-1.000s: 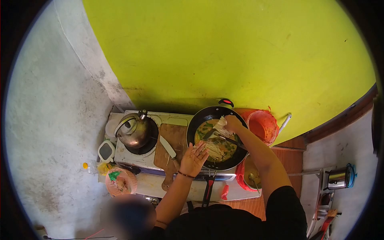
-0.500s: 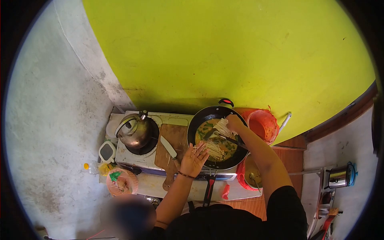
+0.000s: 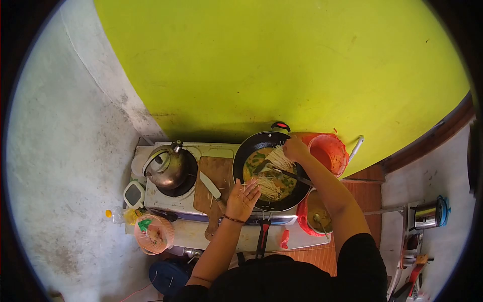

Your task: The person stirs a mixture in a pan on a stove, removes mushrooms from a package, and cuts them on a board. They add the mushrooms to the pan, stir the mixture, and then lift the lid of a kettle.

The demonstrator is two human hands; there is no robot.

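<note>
1. Right grip (image 3: 296, 149): fingers curled at the far right of the wok (image 3: 239, 156), at the upper end of a fanned bunch of pale strands (image 3: 282, 158); cannot tell whether they pinch it; best kept low, so strands slip in without splashing
2. Left grip (image 3: 242, 201): fingers apart, palm up at the near left rim, a few strands across it; best tipped over the broth (image 3: 254, 171), skin off the metal
3. Between the grips: a second pile of strands (image 3: 269, 189) in the broth; spreading both thinly should help them cook evenly
4. Just nearer than the right grip: a utensil's dark handle (image 3: 294, 175) crosses the rim; better not knocked
5. Left of the left grip: a knife (image 3: 210, 184) on the cutting board (image 3: 217, 166), its handle near the wrist, so the forearm wants room
</note>
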